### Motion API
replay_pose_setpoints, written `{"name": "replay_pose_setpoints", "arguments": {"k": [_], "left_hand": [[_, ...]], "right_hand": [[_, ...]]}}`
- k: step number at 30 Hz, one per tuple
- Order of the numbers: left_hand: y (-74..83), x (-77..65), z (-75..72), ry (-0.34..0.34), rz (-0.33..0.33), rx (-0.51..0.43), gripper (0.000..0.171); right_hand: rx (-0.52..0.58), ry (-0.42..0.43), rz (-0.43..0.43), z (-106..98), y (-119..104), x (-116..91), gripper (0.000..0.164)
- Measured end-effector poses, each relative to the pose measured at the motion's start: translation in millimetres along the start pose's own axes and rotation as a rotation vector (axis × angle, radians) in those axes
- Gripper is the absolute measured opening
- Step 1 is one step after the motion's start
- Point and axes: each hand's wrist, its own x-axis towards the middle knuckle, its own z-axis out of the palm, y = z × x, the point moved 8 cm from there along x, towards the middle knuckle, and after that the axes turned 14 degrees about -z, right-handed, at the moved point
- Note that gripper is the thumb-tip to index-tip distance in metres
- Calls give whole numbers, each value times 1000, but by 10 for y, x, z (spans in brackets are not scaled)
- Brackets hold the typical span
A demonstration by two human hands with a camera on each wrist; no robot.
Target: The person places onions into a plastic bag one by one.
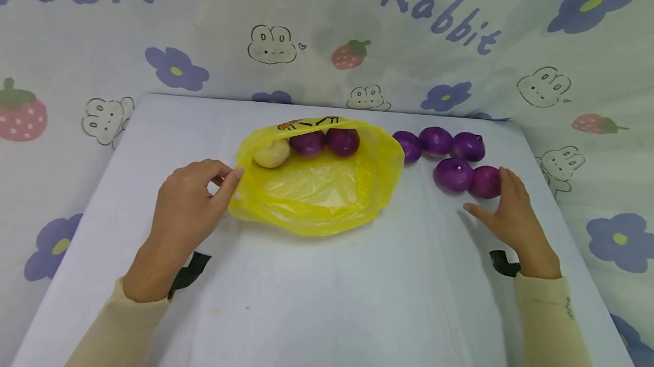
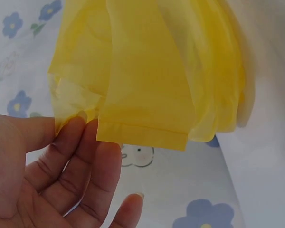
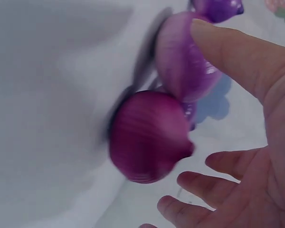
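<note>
Tabletop (image 1: 317, 299): white, smooth-looking, far edge nearly level in head view, side edges spreading toward the near end; small brownish mark (image 1: 247, 308) on near part. Backdrop (image 1: 327, 3): pale, printed, behind the far edge and visible past both sides. Prints: purple-blue flowers (image 1: 176, 69) with yellow centres, line-drawn rabbits (image 1: 272, 44), red strawberries (image 1: 348, 58), purple "Rabbit" lettering (image 1: 422, 9). Lighting diffuse; shadows soft-edged.

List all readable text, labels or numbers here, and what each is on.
"Rabbit": patterned cloth, upper right of the head view.
"bbit": same cloth, upper left, beginning cut off.
Right sleeve: mark, too small to read.
Yellow bag: rim print, no words legible.
</note>
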Motion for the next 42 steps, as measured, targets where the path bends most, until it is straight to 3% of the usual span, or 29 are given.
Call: {"name": "replay_pose_setpoints", "arguments": {"k": [19,31,42], "left_hand": [[3,-2,10,-14,-4,1,17],[6,-1,27,-12,14,-2,16],[2,-3,35,-23,-1,12,18]], "right_hand": [[60,-90,208,65,603,79,121],[-9,-120,247,74,700,17,111],[-33,-98,234,54,626,24,107]]}}
